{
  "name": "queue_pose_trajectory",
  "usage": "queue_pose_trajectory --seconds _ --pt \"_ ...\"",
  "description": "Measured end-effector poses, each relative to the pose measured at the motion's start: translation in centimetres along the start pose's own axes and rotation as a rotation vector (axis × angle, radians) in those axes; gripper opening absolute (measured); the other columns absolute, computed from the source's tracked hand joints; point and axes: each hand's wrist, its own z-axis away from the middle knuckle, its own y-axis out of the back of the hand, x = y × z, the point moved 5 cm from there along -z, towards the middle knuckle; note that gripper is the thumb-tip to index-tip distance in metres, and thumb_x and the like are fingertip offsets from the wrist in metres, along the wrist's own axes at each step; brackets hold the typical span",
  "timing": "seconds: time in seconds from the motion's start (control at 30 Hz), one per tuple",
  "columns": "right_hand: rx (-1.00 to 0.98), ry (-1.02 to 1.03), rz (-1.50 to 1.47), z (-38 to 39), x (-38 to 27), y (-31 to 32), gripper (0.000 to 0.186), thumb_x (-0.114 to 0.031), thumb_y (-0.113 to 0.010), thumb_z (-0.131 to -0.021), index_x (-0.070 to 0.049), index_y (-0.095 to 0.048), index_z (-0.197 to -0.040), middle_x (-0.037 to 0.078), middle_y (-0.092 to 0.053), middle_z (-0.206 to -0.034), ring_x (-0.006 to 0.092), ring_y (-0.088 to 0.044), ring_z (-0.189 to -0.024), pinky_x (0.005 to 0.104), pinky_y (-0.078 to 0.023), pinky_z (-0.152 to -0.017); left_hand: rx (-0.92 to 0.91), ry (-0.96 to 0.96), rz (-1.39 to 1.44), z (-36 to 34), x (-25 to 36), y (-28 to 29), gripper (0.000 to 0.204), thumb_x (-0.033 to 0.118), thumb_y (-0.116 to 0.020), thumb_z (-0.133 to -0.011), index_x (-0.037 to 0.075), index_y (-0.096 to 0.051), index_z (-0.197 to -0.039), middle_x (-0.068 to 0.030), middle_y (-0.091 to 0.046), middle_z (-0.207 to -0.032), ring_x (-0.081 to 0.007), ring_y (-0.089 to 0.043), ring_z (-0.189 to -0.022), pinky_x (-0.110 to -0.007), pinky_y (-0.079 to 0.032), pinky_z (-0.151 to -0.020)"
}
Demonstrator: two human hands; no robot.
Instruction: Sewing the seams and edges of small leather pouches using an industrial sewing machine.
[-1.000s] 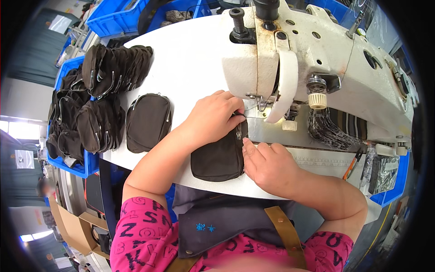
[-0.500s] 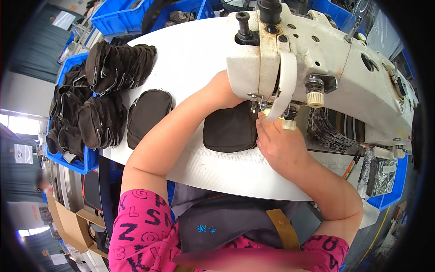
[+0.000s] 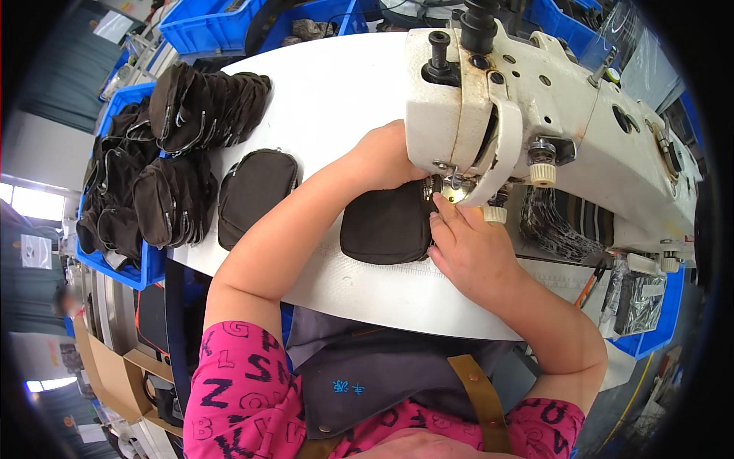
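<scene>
A small dark pouch (image 3: pixel 384 226) with rounded corners lies flat on the white table, its right edge by the needle area of a white sewing machine (image 3: pixel 436 115). My left hand (image 3: pixel 386 157) reaches over the pouch's far edge; its fingers are hidden behind the machine head. At the pouch's right edge is my right hand (image 3: pixel 474 249), its index finger close to the presser foot and its thumb lower on the same edge. Those fingers close on the pouch's edge. A second dark pouch (image 3: pixel 256 199) with a zipper lies left of my left forearm.
Stacked dark pouches (image 3: pixel 202 107) fill and overhang a blue bin (image 3: pixel 153 268) on the left. Striped fabric with loose threads (image 3: pixel 562 222) hangs under the machine arm. Pens (image 3: pixel 590 284) and a plastic-wrapped pack (image 3: pixel 641 302) are at the right. More blue bins (image 3: pixel 206 27) stand behind.
The view has shifted slightly, so the machine appears a little further right and lower. Both hands stay at the pouch; my right index finger shows more plainly beside the presser foot.
</scene>
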Motion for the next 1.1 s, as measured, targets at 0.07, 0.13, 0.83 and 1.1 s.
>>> queue_pose_trajectory --seconds 0.07,0.13,0.83,1.1 --pt "-0.029 -0.017 0.005 0.1 0.2 -0.3 0.048 -0.024 -0.08 -0.079 -0.001 -0.069 -0.12 0.015 -0.064 -0.138 0.024 -0.066 -0.109 0.0346 -0.059 -0.071 0.045 -0.027 -0.017 0.1 0.1 0.0 0.041 0.024 -0.078 -0.084 0.015 -0.071 -0.124 -0.0146 -0.071 -0.123 -0.0358 -0.066 -0.114 -0.044 -0.055 -0.093" --pt "-0.043 -0.036 0.03 0.2 0.5 -0.4 0.047 -0.025 -0.08 -0.08 -0.002 -0.069 -0.12 0.014 -0.064 -0.138 0.0242 -0.066 -0.109 0.0356 -0.06 -0.074 0.029 -0.015 -0.015 -0.5 -0.1 0.0 0.04 0.024 -0.077 -0.085 0.015 -0.071 -0.124 -0.0147 -0.071 -0.123 -0.0359 -0.066 -0.114 -0.044 -0.055 -0.093" --pt "-0.016 -0.143 0.0 0.1 1.1 -0.1 0.035 -0.037 -0.084 -0.079 -0.012 -0.06 -0.086 0.002 -0.057 -0.082 0.0208 -0.063 -0.074 0.0358 -0.052 -0.06 -0.017 -0.003 -0.146 6.5 9.2 1.3 0.042 0.021 -0.082 -0.074 0.008 -0.067 -0.111 -0.0079 -0.065 -0.123 -0.0295 -0.062 -0.106 -0.04 -0.059 -0.087" --pt "0.048 0.025 0.044 0.8 -0.4 0.2 0.021 -0.018 -0.072 -0.079 -0.006 -0.07 -0.097 0.001 -0.057 -0.072 0.018 -0.061 -0.064 0.0349 -0.044 -0.057 0.036 -0.039 -0.087 6.6 8.4 0.9 0.034 0.015 -0.074 -0.076 0.007 -0.067 -0.108 -0.0061 -0.07 -0.127 -0.0281 -0.065 -0.104 -0.04 -0.059 -0.085"
